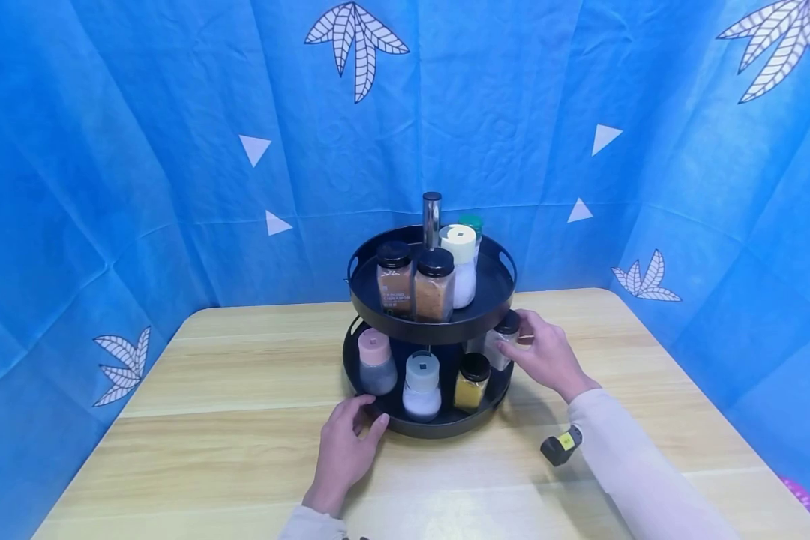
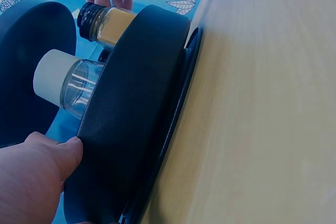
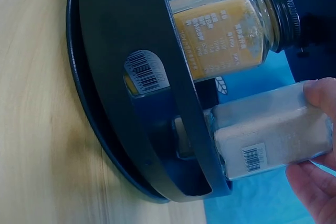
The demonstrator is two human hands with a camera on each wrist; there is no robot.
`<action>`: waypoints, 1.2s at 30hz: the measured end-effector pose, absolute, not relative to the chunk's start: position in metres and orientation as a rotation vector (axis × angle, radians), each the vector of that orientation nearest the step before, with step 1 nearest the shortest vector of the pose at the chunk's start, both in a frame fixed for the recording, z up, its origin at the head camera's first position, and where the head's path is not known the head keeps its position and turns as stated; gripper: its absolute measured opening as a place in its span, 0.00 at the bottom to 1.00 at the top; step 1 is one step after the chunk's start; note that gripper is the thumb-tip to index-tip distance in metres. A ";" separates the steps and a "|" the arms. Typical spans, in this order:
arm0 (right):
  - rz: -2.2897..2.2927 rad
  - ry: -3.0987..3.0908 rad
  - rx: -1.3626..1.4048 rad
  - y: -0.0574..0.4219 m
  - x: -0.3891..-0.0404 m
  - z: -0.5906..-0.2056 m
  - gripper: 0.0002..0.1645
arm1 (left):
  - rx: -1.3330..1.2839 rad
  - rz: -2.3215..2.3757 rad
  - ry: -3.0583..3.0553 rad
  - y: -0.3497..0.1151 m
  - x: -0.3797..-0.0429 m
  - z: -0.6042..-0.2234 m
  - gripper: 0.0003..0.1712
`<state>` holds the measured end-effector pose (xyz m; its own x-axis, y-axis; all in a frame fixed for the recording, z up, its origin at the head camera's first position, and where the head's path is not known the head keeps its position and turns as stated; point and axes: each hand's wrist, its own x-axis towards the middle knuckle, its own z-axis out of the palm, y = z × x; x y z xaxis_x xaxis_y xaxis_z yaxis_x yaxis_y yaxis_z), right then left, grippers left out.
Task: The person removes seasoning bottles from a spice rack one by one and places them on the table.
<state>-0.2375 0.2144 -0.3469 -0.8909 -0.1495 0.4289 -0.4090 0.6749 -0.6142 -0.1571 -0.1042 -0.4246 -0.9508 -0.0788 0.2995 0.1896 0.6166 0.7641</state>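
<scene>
A black two-tier round rack [image 1: 432, 429] stands on the table. My left hand [image 1: 347, 444] holds the rim of its lower tray at the front left, with the thumb against the outer wall in the left wrist view. My right hand [image 1: 547, 352] grips a square glass jar [image 3: 273, 135] of pale powder at the right edge of the lower tray; its black lid [image 1: 509, 321] shows in the head view. Nearby on this tray are a yellow spice jar [image 1: 470, 384], a grey-capped shaker [image 1: 421, 386] and a pink-capped shaker [image 1: 376, 361]. Fingers behind the held jar are partly hidden.
The upper tray [image 1: 491, 300] bears two brown spice jars [image 1: 435, 292] with black lids, a white-capped shaker [image 1: 460, 262] and a green-capped container [image 1: 472, 223]. A chrome post [image 1: 432, 217] rises through it. Blue curtains [image 1: 445, 135] surround the wooden table [image 1: 243, 405].
</scene>
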 end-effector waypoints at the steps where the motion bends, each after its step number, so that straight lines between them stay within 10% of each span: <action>1: 1.057 -2.550 0.436 0.214 -0.237 -0.346 0.31 | -0.089 -1.253 -2.541 -0.104 -0.157 -0.424 0.20; 36: 1.037 -2.497 0.434 0.221 -0.236 -0.340 0.30 | -0.091 -1.239 -2.536 -0.104 -0.156 -0.425 0.19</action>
<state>-0.2365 0.2207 -0.3395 -0.8718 -0.1289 0.4726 -0.4258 0.6765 -0.6008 -0.1561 -0.1044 -0.4250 -0.9480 -0.0804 0.3079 0.1935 0.6224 0.7584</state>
